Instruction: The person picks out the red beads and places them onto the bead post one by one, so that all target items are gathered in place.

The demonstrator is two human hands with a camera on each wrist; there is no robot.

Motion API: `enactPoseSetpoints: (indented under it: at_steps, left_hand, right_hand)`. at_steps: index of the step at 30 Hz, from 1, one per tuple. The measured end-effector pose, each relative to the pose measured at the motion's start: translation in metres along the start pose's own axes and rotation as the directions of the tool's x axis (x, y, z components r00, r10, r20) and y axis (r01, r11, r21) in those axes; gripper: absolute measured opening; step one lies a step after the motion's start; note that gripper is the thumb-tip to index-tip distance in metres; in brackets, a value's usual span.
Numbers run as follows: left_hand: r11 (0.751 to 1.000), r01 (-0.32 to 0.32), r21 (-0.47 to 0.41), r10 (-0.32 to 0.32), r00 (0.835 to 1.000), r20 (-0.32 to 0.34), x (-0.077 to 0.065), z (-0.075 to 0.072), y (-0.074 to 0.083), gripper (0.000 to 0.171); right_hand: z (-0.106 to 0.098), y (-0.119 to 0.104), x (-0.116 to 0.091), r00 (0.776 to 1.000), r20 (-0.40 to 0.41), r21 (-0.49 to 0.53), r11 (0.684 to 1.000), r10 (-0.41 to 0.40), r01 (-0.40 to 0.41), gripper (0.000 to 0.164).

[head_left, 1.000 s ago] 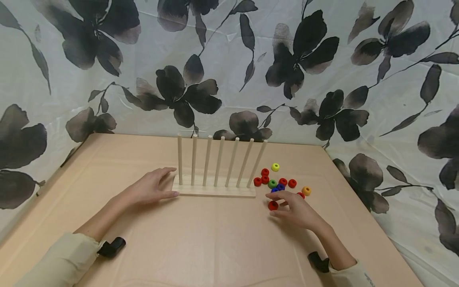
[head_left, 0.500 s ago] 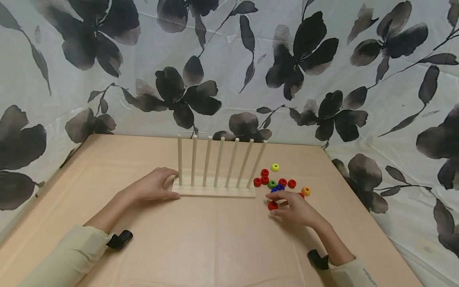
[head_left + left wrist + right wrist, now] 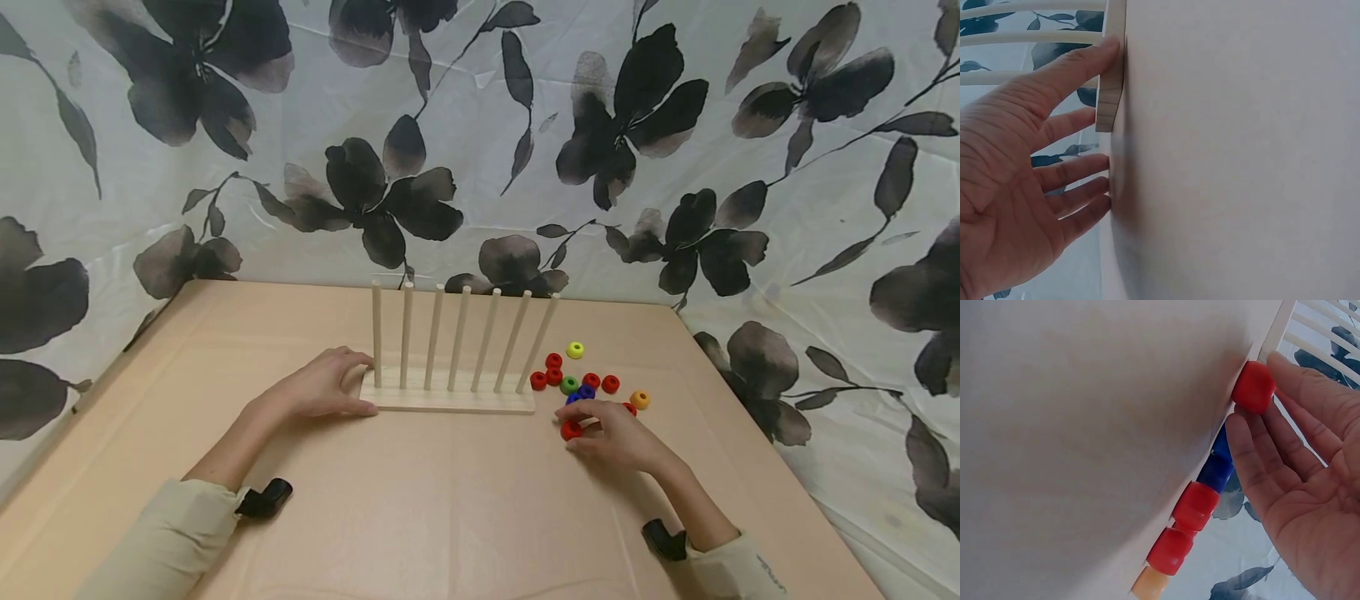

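A pale wooden stand (image 3: 450,400) with a row of upright pegs sits on the table in the head view. My left hand (image 3: 330,387) holds the left end of its base. In the left wrist view, the thumb (image 3: 1107,50) presses the base edge and the index finger reaches the other side; the other fingers extend past the end. Near the stand's right front corner, my right hand (image 3: 618,433) has thumb and fingers around a red bead (image 3: 571,430) on the table. The right wrist view shows the thumb against this red bead (image 3: 1254,387), with fingers partly behind it.
Right of the stand lie several loose red beads (image 3: 553,377), a green bead (image 3: 570,385), blue beads (image 3: 587,392), a yellow bead (image 3: 575,350) and an orange bead (image 3: 640,400). A floral sheet (image 3: 510,125) hangs behind the table (image 3: 450,500).
My left forearm has shifted to the right, and the left fingers have come closer in on the stand's end. The right hand and its red bead have stayed nearly still.
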State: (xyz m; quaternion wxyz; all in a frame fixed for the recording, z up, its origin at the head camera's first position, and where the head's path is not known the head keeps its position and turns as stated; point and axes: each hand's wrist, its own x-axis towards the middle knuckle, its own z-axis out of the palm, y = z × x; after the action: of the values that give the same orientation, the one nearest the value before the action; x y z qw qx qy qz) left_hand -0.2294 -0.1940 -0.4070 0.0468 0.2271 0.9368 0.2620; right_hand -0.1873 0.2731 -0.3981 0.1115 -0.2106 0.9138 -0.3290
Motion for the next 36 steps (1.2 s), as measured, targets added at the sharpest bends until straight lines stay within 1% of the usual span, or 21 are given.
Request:
enactPoseSetpoints:
  at_steps: [3, 7, 13, 22, 29, 36]
  left_hand:
    - [1.0, -0.002, -0.001, 0.002, 1.0, 0.005, 0.0003, -0.0011, 0.0006, 0.076]
    - [1.0, 0.0, 0.002, 0.0, 1.0, 0.006, 0.0009, -0.0019, 0.0013, 0.075]
    - [1.0, 0.004, 0.0, -0.004, 1.0, 0.003, 0.0, -0.002, 0.0009, 0.072]
    - [1.0, 0.011, -0.008, -0.01, 1.0, 0.009, -0.0013, -0.0036, 0.0029, 0.069]
    - [1.0, 0.015, -0.01, -0.015, 1.0, 0.013, -0.0008, -0.0035, 0.0033, 0.069]
    - [1.0, 0.017, -0.016, -0.017, 1.0, 0.017, 0.0001, -0.0032, 0.0031, 0.068]
  right_hand:
    - [0.0006, 0.0007, 0.0009, 1.0, -0.004, 0.0, 1.0, 0.018, -0.018, 0.035]
    - [0.0002, 0.0017, 0.0014, 1.0, 0.003, -0.002, 1.0, 0.018, -0.018, 0.031]
    - [-0.0002, 0.0009, 0.0006, 1.0, 0.02, -0.006, 1.0, 0.0, 0.0, 0.025]
    - [-0.001, -0.0014, 0.0, 1.0, 0.014, -0.027, 1.0, -0.002, 0.002, 0.024]
    - [-0.0016, -0.0033, 0.0008, 1.0, 0.009, -0.022, 1.0, -0.008, 0.008, 0.023]
    - [-0.0007, -0.0044, -0.0004, 1.0, -0.011, -0.032, 0.999, -0.001, 0.001, 0.023]
